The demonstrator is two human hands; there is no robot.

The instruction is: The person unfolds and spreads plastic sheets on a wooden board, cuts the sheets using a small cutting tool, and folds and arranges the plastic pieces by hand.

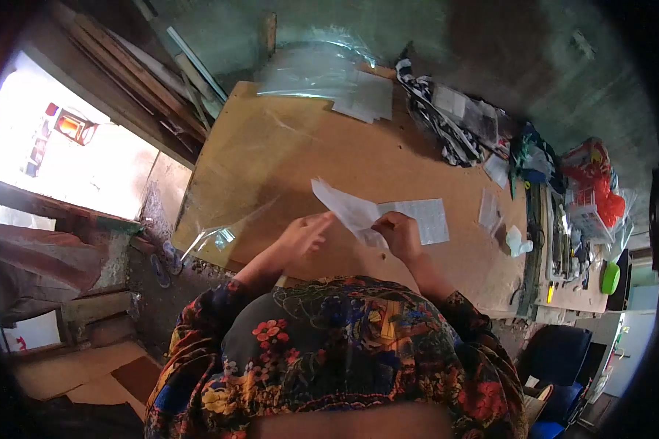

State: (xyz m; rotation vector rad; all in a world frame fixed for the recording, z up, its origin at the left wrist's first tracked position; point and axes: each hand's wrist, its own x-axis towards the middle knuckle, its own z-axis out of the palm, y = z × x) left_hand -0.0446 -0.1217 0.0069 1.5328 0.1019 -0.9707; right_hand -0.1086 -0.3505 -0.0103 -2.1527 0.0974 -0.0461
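Note:
A thin, whitish, partly see-through sheet [344, 208] is raised at a slant over the wooden table, in front of my body. My right hand [399, 230] pinches its lower right part between curled fingers. Just left of the sheet is my left hand [305, 235], slightly blurred, its fingers stretched out toward the sheet's edge; whether they touch it is hard to tell. Flat on the table [285, 175], beyond my right hand, lies a pale sheet with faint printing [423, 219], partly hidden by that hand.
Clear plastic sheets [307, 73] and a white sheet [366, 99] lie at the table's far edge. Black-and-white cloth [443, 132] sits far right, near a basket [589, 212] with red plastic. Clear plastic scraps [223, 236] lie at left. A blue chair [556, 358] stands lower right.

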